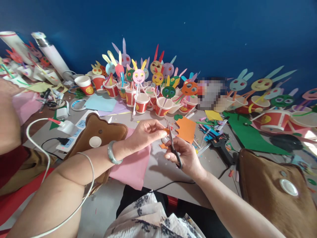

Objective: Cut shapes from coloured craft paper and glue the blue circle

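In front of me, my left hand (151, 132) pinches a small piece of orange paper (167, 131) between thumb and fingers. My right hand (187, 157) grips a pair of black-handled scissors (175, 152), their blades pointing up beside the orange piece. Whether the blades touch the paper I cannot tell. Just beyond the scissors lies a larger orange sheet (186, 129) with a jagged cut edge. Under my left wrist is a pink sheet (135, 165).
Paper cups (164, 107) with paper rabbit faces line the back. A black glue gun (224, 148) and a green sheet (252, 134) lie right. Brown pouches (269, 185) flank me. A power strip (74, 135) and a white cable (29, 132) are left, near another person's arm (10, 115).
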Demonstrator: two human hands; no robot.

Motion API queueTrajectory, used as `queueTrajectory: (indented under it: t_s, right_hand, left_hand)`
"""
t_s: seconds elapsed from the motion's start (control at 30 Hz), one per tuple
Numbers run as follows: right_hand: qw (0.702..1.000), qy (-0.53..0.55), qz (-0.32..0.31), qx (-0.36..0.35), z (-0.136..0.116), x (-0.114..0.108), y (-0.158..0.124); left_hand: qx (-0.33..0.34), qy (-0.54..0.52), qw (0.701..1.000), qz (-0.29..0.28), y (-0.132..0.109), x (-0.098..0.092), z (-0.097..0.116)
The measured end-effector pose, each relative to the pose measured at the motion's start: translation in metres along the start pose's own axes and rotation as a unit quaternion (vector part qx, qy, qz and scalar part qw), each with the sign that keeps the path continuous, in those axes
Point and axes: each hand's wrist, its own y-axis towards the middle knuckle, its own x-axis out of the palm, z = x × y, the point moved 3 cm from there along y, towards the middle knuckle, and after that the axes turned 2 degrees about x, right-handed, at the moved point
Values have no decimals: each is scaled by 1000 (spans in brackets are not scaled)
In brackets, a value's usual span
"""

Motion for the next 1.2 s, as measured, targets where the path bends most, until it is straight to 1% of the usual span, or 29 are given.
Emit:
queueTrajectory:
  t_s: [0.43, 0.93, 1.2]
  right_hand:
    - [1000, -19, 0, -13, -4, 0, 2]
    - [1000, -12, 3, -9, -3, -1, 1]
    - [1000, -6, 5, 2, -3, -1, -1]
  left_hand:
    - [-2, -21, 1000, -18, 1, 4, -3]
    - [-2, -14, 1000, -12, 1, 2, -3]
    - [-14, -18, 1000, -11, 1, 2, -1]
